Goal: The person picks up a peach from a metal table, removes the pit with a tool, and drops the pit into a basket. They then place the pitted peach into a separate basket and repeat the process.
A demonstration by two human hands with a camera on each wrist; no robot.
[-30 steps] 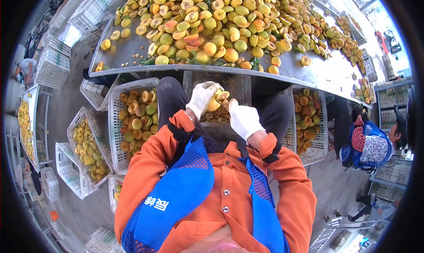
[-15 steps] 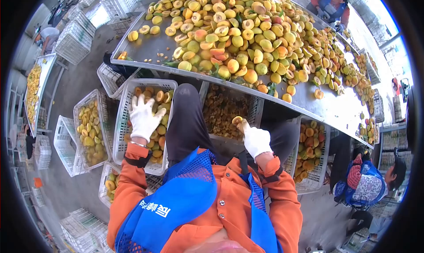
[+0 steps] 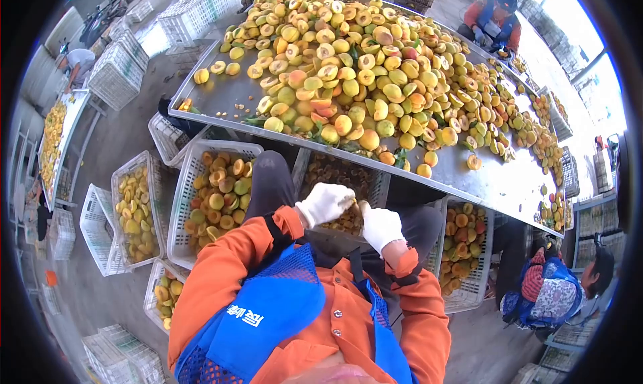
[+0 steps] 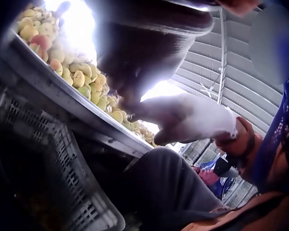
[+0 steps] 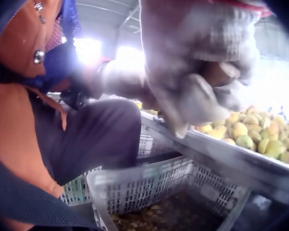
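Your hands are together at lap height, just in front of your chest. Left hand (image 3: 325,203) and right hand (image 3: 380,226), both in white gloves, meet fingertip to fingertip. Both are curled onto one small peach piece (image 3: 350,199). It's mostly hidden, with only a yellow sliver showing between the gloves. The right wrist view shows the right-hand fingers (image 5: 197,103) bent tight round something brownish. The left wrist view is backlit, so the left hand is only a dark shape.

Directly below the hands is a white crate (image 3: 382,185) with small brownish bits in it. Left of the left hand is a second crate (image 3: 182,183) of peach halves. Right of the right hand is a third crate (image 3: 479,277), also with peaches. Ahead of the hands and above them is the metal surface (image 3: 221,96), with a heap of peaches (image 3: 348,62) on it. Far right of the right hand another person (image 3: 556,283) is crouched.
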